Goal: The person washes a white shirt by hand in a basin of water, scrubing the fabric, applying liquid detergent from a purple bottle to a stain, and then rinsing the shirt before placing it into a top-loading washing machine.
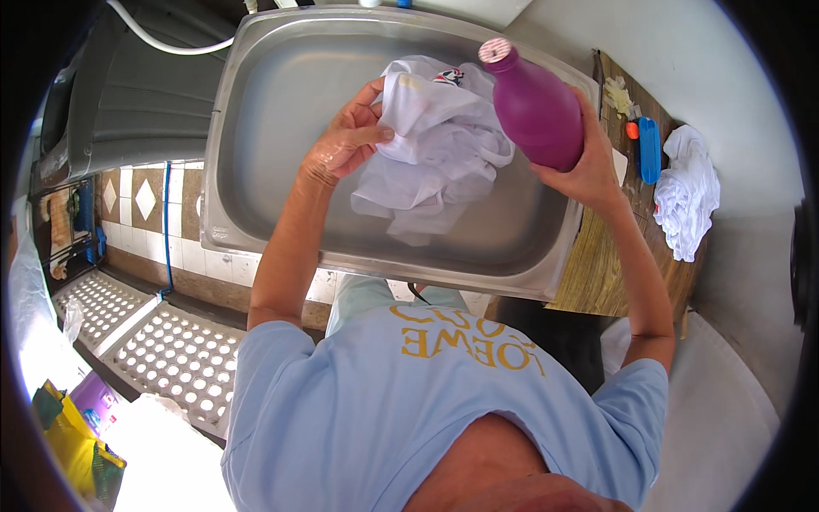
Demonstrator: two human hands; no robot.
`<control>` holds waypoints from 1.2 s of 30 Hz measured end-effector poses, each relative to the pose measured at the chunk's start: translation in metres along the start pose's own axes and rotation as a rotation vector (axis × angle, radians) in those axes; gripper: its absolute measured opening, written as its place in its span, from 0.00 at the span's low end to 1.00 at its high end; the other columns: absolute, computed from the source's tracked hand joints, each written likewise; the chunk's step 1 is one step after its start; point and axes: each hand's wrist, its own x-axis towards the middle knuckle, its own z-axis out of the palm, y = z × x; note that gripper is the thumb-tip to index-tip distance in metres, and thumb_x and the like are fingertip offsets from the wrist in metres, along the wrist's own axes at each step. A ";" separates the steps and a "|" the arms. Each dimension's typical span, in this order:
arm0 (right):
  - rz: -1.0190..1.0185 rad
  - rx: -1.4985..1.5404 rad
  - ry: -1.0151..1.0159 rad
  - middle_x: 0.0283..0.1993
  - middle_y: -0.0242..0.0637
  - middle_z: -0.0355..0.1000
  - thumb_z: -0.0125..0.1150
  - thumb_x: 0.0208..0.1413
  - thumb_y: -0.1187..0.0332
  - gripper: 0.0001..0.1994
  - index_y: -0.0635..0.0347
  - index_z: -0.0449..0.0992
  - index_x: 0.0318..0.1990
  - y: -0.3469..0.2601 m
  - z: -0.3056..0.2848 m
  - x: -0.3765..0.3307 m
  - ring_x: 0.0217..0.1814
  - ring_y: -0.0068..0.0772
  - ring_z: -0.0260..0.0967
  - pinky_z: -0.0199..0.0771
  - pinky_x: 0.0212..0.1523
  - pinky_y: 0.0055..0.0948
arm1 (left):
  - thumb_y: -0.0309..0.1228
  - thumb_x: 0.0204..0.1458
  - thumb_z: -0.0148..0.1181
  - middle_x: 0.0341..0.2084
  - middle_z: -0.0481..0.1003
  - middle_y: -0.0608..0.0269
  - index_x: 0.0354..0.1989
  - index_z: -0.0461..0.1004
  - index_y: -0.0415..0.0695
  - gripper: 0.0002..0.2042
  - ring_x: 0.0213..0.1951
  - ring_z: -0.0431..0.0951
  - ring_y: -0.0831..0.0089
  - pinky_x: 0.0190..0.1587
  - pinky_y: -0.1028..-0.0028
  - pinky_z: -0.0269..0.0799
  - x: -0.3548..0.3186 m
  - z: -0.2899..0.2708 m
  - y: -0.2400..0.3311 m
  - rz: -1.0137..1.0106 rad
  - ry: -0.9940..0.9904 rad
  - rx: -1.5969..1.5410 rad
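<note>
My left hand (348,136) pinches the upper left edge of a wet white garment (444,145), fingers behind the cloth and thumb in front. A faint yellowish mark shows on the raised part, and a small dark and red print sits near its top. The lower folds lie in the water of a metal sink basin (273,102). In my right hand (589,166) a purple bottle (539,111) is gripped around its body. It tilts with its pale patterned top toward the upper left, above the garment's right side. No liquid can be seen leaving it.
Right of the basin, a wooden board (589,264) carries a blue brush-like item (649,151), an orange piece and pale crumbs. A crumpled white cloth (687,192) lies beside them at the wall. A white hose (171,49) and grey plastic tub (145,102) are at the upper left.
</note>
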 end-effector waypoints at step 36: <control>-0.061 -0.594 -0.274 0.56 0.42 0.62 0.70 0.32 0.68 0.46 0.42 0.56 0.65 -0.022 0.043 0.051 0.57 0.51 0.63 0.62 0.57 0.49 | 0.18 0.50 0.58 0.45 0.76 0.57 0.52 0.71 0.35 0.18 0.44 0.78 0.72 0.48 0.73 0.75 -0.007 -0.018 -0.003 0.028 0.361 -0.114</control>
